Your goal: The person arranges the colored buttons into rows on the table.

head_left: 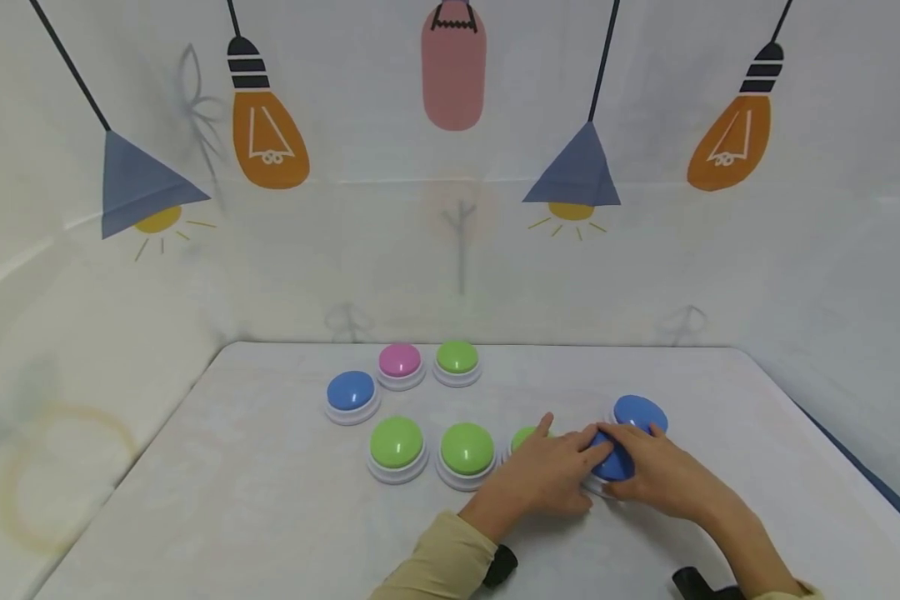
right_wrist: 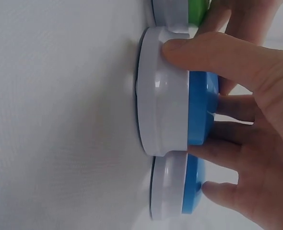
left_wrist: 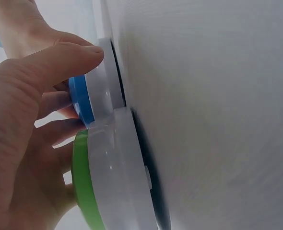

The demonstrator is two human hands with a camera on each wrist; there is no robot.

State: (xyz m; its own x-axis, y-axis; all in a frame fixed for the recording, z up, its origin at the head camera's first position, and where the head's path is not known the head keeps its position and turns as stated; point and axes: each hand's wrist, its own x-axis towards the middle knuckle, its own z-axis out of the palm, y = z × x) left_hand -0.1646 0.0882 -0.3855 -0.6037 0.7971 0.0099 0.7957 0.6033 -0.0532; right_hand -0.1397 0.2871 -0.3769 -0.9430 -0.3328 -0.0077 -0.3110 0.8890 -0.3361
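Both hands are on a blue push button point(head_left: 615, 461) with a white round base. My right hand point(head_left: 667, 475) grips it from the right; in the right wrist view its thumb point(right_wrist: 180, 50) lies on the white base and fingers reach over the dome. From the left, my left hand point(head_left: 536, 475) holds the same button, its thumb point(left_wrist: 86, 56) on the base in the left wrist view. Just behind stands another blue button point(head_left: 640, 412), near the right fingers. A green button point(head_left: 521, 437) is partly hidden behind the left hand.
Left of the hands, two green buttons point(head_left: 468, 448) point(head_left: 396, 442) stand in the front row. Farther back are a blue button point(head_left: 350, 391), a pink button point(head_left: 400, 360) and a green button point(head_left: 457, 357). A printed curtain point(head_left: 375, 250) hangs behind the white table point(head_left: 255, 500).
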